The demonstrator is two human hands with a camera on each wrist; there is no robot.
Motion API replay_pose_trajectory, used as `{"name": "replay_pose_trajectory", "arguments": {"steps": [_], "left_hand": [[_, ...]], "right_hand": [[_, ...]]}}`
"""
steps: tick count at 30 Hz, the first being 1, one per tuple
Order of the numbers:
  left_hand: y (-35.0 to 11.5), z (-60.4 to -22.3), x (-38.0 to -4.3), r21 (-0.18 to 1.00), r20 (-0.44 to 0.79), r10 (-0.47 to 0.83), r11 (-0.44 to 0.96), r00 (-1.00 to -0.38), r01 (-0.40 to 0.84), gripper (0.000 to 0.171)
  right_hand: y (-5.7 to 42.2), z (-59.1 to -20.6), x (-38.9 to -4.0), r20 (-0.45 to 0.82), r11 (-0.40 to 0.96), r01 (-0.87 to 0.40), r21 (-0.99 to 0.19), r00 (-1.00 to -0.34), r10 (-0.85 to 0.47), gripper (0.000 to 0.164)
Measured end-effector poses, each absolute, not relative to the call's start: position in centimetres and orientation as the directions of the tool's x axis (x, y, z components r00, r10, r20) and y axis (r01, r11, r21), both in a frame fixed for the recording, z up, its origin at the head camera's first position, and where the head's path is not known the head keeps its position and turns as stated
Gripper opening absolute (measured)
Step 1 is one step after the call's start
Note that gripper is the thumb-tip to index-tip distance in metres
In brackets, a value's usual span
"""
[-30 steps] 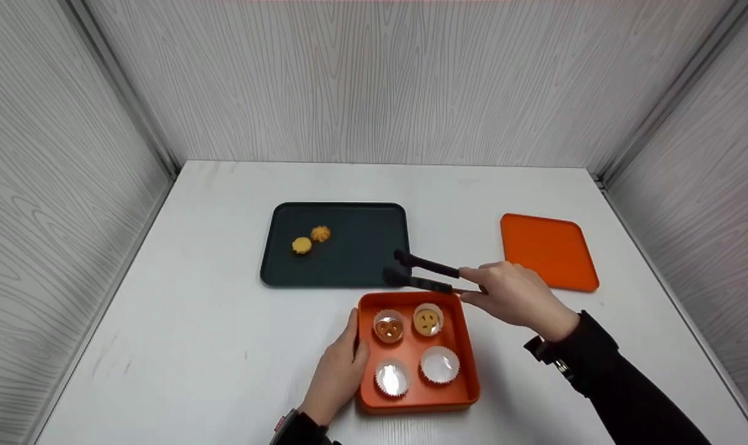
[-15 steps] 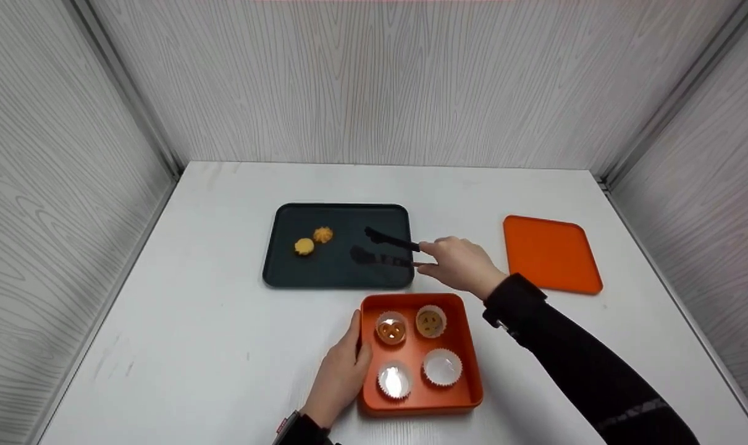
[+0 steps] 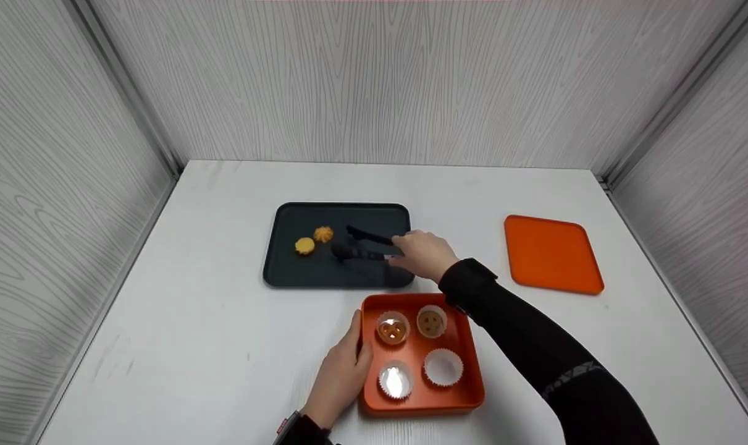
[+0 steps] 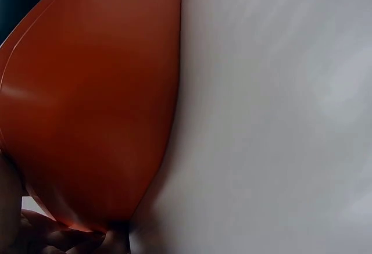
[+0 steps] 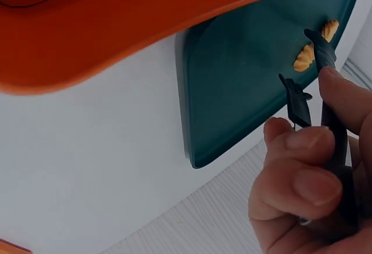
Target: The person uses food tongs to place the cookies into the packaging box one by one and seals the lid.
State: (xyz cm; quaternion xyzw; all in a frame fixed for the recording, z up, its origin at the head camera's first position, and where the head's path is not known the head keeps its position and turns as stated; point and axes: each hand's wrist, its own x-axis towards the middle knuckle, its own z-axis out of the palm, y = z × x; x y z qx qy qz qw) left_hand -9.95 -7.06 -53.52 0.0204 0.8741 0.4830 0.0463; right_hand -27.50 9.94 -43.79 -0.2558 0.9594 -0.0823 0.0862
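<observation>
My right hand (image 3: 424, 254) grips black tongs (image 3: 366, 254) over the right half of a dark green tray (image 3: 287, 275). The tongs' tips stand apart with nothing between them, to the right of two cookies. One is a ridged golden cookie (image 3: 323, 234), the other a flat yellow cookie (image 3: 304, 246). My left hand (image 3: 340, 374) holds the left wall of an orange box (image 3: 422, 405). Inside are white paper cups: one with a pretzel-shaped cookie (image 3: 392, 331), one with a round holed cookie (image 3: 431, 323), and two bare ones, a left cup (image 3: 396, 380) and a right cup (image 3: 443, 367).
A flat orange lid or tray (image 3: 554, 254) lies on the white table (image 3: 182, 309) at the right. Grey wood-grain panels (image 3: 374, 80) stand behind and at both sides. My right sleeve (image 3: 534, 346) passes over the box's far right corner.
My right hand has moved left with the tongs, from above the box's far edge to over the tray. The left hand and the box stay put.
</observation>
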Motion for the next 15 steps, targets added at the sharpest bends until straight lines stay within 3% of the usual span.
{"name": "replay_pose_trajectory", "arguments": {"steps": [15], "left_hand": [[-7.1,-53.4,-9.9,0.847,-0.056,0.085,0.531,-0.995,-0.002,0.063]], "right_hand": [[7.2,-44.7,-30.5,-0.237,0.838,-0.503,-0.21,-0.806,-0.543,0.056]]}}
